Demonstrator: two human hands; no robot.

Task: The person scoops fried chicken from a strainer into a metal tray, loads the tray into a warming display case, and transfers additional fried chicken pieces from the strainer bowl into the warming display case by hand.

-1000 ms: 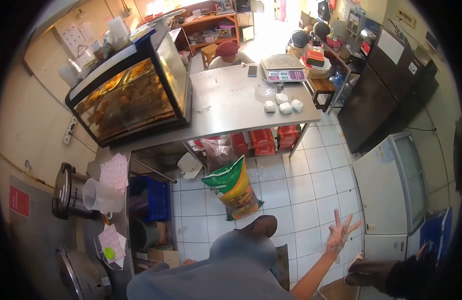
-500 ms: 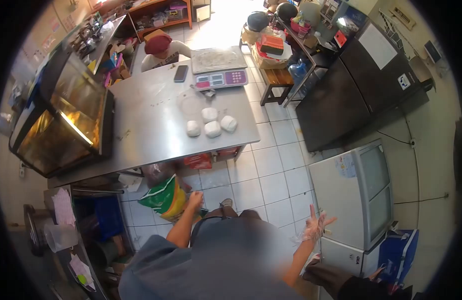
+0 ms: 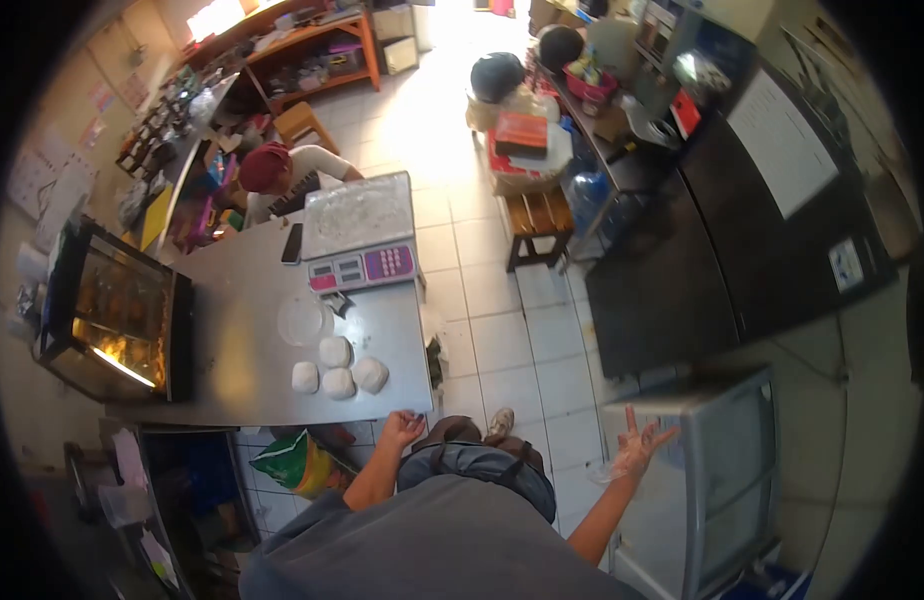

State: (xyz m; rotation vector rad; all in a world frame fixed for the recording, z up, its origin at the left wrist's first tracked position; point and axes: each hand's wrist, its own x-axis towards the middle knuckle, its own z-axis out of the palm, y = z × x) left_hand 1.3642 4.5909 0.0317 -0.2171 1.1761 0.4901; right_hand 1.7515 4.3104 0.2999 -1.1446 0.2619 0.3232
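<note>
My left hand point(image 3: 403, 428) is closed with its fingers curled at the front right corner of the steel table point(image 3: 237, 350); whether it holds anything is too small to tell. In a clear plastic glove, my right hand point(image 3: 636, 447) is raised with spread fingers, holding nothing, in front of the white fridge point(image 3: 730, 440). Several white dough-like lumps point(image 3: 337, 383) sit near the table's front edge. Behind them are a round clear container point(image 3: 304, 320) and a digital scale point(image 3: 360, 235) with a floury top. A phone point(image 3: 293, 243) lies left of the scale.
A person in a red cap point(image 3: 266, 168) is behind the table. A lit glass food case point(image 3: 122, 315) stands at its left. Below is a green sack point(image 3: 292, 463). A wooden stool point(image 3: 537, 228) and a dark fridge point(image 3: 672, 270) are on the right.
The view has moved nearer to the table and scale. My left hand, hidden at first, has come up to the table corner. My right hand stays raised and spread.
</note>
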